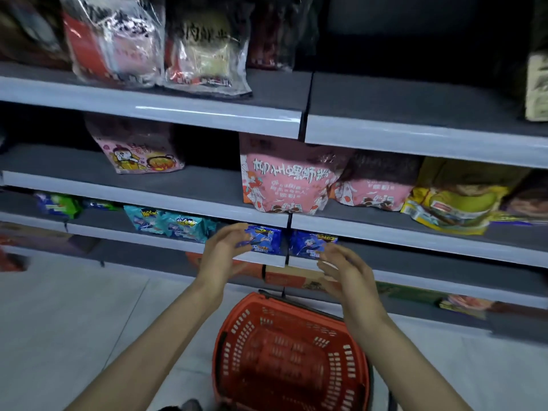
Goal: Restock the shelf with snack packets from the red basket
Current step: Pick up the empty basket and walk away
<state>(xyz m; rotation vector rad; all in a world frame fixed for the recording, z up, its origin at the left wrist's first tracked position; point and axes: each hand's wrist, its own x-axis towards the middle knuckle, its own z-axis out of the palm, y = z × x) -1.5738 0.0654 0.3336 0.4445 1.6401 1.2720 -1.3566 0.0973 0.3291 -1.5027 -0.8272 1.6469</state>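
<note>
The red basket stands on the floor below me, and no packets show inside it. Two blue snack packets lie at the front of a low shelf: one left of the shelf divider, the other right of it. My left hand hovers just in front of the left blue packet, fingers relaxed and spread, holding nothing. My right hand hovers in front of the right blue packet, fingers also loose and empty. The picture is blurred by motion.
Teal packets and green-blue packets lie further left on the same shelf. Pink bags, a yellow bag and more bags fill the shelves above. Boxes sit on the lowest shelf behind the basket. Pale floor lies at left.
</note>
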